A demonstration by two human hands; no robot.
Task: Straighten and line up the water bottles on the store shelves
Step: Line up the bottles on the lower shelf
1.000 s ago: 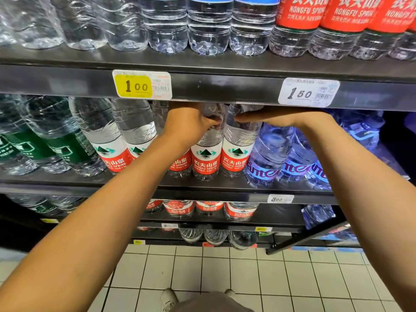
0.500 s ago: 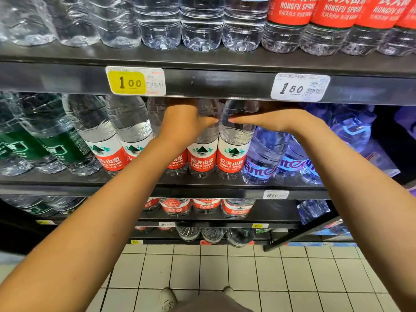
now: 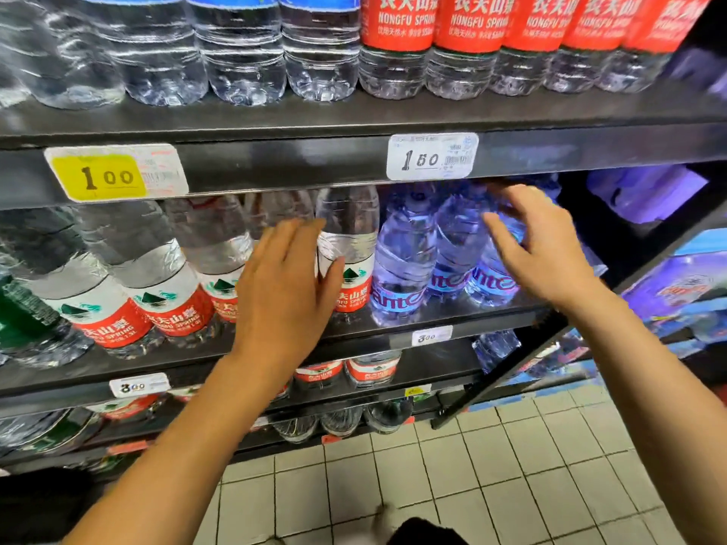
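Large red-labelled water bottles (image 3: 350, 245) stand in a row on the middle shelf (image 3: 393, 332). Right of them stand blue-tinted bottles (image 3: 401, 261) with purple lettering. My left hand (image 3: 283, 285) is spread flat in front of the red-labelled bottles, fingers straight, holding nothing; it hides one bottle. My right hand (image 3: 539, 245) hovers with relaxed fingers in front of the rightmost blue bottles and grips nothing. Whether either hand touches a bottle is unclear.
The top shelf (image 3: 354, 112) carries clear bottles and red-labelled bottles (image 3: 397, 41). Price tags 1.00 (image 3: 114, 173) and 1.50 (image 3: 432, 156) sit on its edge. Green-labelled bottles (image 3: 23, 308) are at far left. Lower shelves hold more bottles. Blue packs (image 3: 684, 293) lie right; tiled floor (image 3: 472, 485) below.
Both hands have let go of the red-labelled bottle tops and drawn back out. The right hand has shifted right to the blue bottles. The view has turned right.
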